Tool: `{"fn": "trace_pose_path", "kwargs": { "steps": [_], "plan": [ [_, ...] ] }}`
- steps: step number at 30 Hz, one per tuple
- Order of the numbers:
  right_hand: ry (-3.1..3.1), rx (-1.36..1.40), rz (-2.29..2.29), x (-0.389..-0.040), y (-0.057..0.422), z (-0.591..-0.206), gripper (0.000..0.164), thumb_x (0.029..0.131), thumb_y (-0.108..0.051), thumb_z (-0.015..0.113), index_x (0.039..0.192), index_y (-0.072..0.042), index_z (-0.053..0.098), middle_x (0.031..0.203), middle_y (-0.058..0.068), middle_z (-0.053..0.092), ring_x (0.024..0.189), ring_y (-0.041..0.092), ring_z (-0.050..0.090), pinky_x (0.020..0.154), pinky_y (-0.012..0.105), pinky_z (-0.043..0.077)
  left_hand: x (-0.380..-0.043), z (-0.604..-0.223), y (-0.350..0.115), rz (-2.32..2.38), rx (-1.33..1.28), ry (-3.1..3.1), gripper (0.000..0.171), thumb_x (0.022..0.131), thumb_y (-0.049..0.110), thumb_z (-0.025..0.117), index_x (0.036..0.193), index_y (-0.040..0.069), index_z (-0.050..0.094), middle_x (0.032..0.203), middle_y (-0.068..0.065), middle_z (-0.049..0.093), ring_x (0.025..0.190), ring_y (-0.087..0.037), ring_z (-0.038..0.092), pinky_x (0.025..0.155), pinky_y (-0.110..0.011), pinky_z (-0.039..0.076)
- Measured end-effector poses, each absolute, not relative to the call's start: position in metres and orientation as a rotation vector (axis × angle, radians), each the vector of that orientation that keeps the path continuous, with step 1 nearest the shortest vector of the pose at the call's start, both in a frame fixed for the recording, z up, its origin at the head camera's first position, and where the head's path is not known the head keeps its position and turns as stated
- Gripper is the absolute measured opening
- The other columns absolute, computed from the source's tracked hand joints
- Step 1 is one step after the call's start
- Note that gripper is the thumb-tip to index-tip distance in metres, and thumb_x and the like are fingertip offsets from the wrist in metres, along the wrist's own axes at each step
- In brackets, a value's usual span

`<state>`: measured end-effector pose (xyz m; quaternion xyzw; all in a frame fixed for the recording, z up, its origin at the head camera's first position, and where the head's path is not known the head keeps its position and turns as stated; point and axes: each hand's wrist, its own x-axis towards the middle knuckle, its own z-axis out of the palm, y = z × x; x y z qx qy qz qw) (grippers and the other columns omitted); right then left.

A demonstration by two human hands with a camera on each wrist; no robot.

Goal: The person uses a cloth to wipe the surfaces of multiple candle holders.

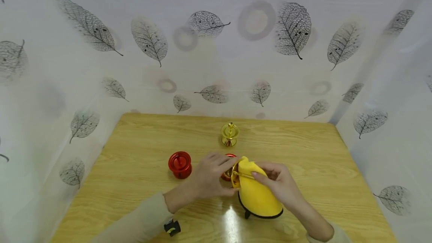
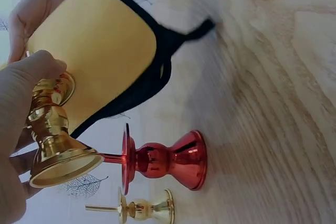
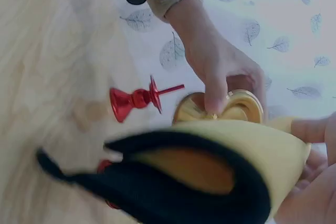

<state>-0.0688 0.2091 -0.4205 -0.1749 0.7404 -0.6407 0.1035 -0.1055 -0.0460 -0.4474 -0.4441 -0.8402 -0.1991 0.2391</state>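
Observation:
My left hand (image 1: pixel 208 175) grips a shiny gold candle holder (image 2: pixel 50 121) around its stem and dish, tilted above the table. A yellow cloth (image 1: pixel 258 196) with black edging and a short black tab is pinched in my right hand (image 1: pixel 281 183). The cloth lies folded against the holder's upper part, around its spike (image 1: pixel 243 175). In the right wrist view the cloth's black rim (image 3: pixel 205 142) curls open toward the camera. Partly hidden behind the left hand, a red candle holder (image 1: pixel 227 176) stands upright.
Another red candle holder (image 1: pixel 180 164) stands to the left on the wooden table (image 1: pixel 297 141). Toward the back stands a second gold candle holder (image 1: pixel 229 135). A white leaf-patterned curtain (image 1: pixel 216 66) surrounds the table's back and sides.

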Motion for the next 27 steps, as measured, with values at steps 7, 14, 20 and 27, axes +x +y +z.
{"fn": "trace_pose_path", "kwargs": {
  "steps": [7,14,20,27],
  "plan": [
    [2.445,-1.106,-1.73,-0.066,0.217,-0.416,0.039,0.092,0.012,0.07,0.129,-0.002,0.074,0.125,0.006,0.079,0.091,0.003,0.073,0.067,0.018,0.06,-0.106,-0.439,-0.053,-0.581,-1.242,-2.357,0.086,0.065,0.048,0.098,0.136,0.01,0.068,0.118,0.0,0.076,0.102,-0.017,0.073,0.094,-0.035,0.06],
    [2.917,-1.609,-1.002,-0.065,0.216,-0.416,0.051,0.081,0.007,0.076,0.129,-0.012,0.075,0.131,0.011,0.076,0.11,0.026,0.078,0.083,0.016,0.06,-0.11,-0.441,-0.055,-0.425,-1.244,-2.339,0.089,0.063,0.055,0.097,0.135,0.011,0.068,0.113,0.002,0.078,0.097,-0.015,0.073,0.093,-0.036,0.059],
    [3.15,-1.811,-0.381,-0.065,0.201,-0.418,0.038,0.105,-0.01,0.043,0.118,-0.012,0.079,0.124,0.007,0.079,0.109,0.025,0.078,0.084,0.036,0.066,-0.108,-0.44,-0.047,-0.377,-1.255,-2.359,0.089,0.064,0.057,0.095,0.135,0.012,0.068,0.116,0.003,0.078,0.099,-0.015,0.074,0.091,-0.033,0.058],
    [3.194,-1.952,0.0,-0.066,0.194,-0.419,0.054,0.108,-0.01,0.024,0.114,-0.011,0.077,0.12,0.006,0.08,0.109,0.023,0.077,0.089,0.032,0.064,-0.106,-0.441,-0.046,-0.389,-1.223,-2.385,0.086,0.066,0.058,0.095,0.133,0.011,0.07,0.115,0.002,0.079,0.099,-0.015,0.074,0.092,-0.034,0.058]
  ]
}}
